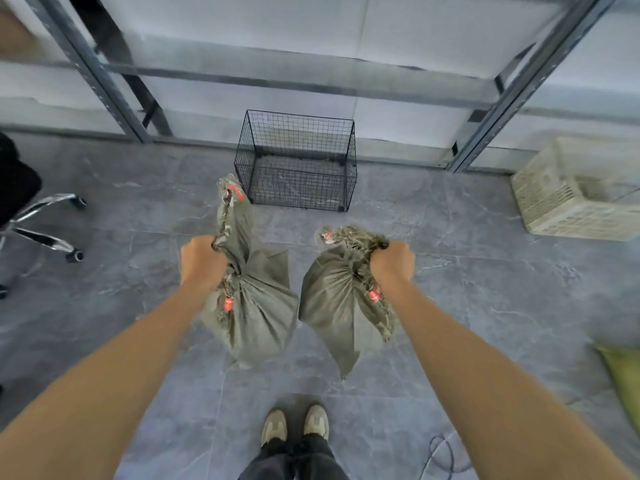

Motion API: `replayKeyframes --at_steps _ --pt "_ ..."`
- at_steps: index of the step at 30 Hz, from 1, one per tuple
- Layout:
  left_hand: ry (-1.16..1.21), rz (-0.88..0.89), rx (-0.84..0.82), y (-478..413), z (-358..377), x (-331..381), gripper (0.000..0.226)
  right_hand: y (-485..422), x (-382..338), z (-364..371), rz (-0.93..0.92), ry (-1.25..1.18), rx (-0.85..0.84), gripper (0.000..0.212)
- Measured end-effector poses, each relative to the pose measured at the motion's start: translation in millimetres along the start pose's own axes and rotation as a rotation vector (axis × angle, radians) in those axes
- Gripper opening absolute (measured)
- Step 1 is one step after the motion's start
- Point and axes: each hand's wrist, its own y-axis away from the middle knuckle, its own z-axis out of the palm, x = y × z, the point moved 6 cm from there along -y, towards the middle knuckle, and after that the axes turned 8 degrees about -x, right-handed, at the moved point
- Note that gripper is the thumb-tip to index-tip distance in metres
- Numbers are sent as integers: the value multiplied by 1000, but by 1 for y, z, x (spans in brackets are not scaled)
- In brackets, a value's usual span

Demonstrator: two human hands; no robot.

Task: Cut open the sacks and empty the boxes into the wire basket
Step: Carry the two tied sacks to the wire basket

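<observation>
While both sacks hang clear of the floor, the left hand (202, 259) is fisted tight round the gathered neck of the left sack (249, 303) and the right hand (393, 261) is clamped the same way on the neck of the right sack (337, 299), fingers fully curled on cloth. Main risk as I judge it: the frayed necks slipping through a fist, or a tie giving way (red tags show at the knots, condition unclear), so a sack drops near the shoes (294, 426). The sacks hang near each other and could bump. No cutting tool is visible, and the boxes inside cannot be seen. The wire basket (298, 161) sits ahead on the grey floor (485, 289), empty as far as I can tell, by the metal shelving (114, 98), with nothing in the path to it. An office chair (38, 220) stands off left, a pale crate (575, 192) off right, another greenish sack (623, 379) at the right edge, and a cable (441, 455) close to the feet, a possible trip.
</observation>
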Motion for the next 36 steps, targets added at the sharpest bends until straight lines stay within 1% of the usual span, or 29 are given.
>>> replayKeyframes --at_steps 5,7,9,11,13,15,18,20,24,27,29,31,33,36 --pt "15 -23 41 -15 -16 16 32 -14 -9 -17 32 -38 19 17" --pt "4 -29 51 -28 -22 19 28 -24 -16 -21 36 -31 23 15" --pt "-1 -30 49 -45 -26 21 26 -36 -24 -23 41 -9 33 18" --pt "11 -39 33 -66 -28 22 29 -50 -33 -21 45 1 42 23" --pt "12 -35 10 -90 -28 24 26 -66 -44 -17 61 -17 59 22" --pt "4 -14 -47 -116 -27 28 22 -81 -56 -12 90 -21 84 20" --pt "-18 6 -104 -155 -26 33 26 -105 -69 -4 163 0 131 28" --pt "-25 13 -130 -178 -25 37 29 -120 -77 2 205 4 150 24" --pt "-70 13 -177 -212 -18 50 31 -141 -94 16 253 30 131 9" --pt "-92 36 -190 -235 -13 64 32 -160 -108 24 264 18 105 7" --pt "-108 41 -183 -252 -11 70 29 -175 -116 29 268 8 94 12" --pt "-95 10 -173 -267 -10 71 23 -189 -120 32 285 -1 87 22" --pt "-52 -34 -149 -280 -9 69 18 -202 -124 33 302 -35 89 13" --pt "-16 -112 -118 -295 -7 64 18 -224 -128 36 336 -86 88 12"
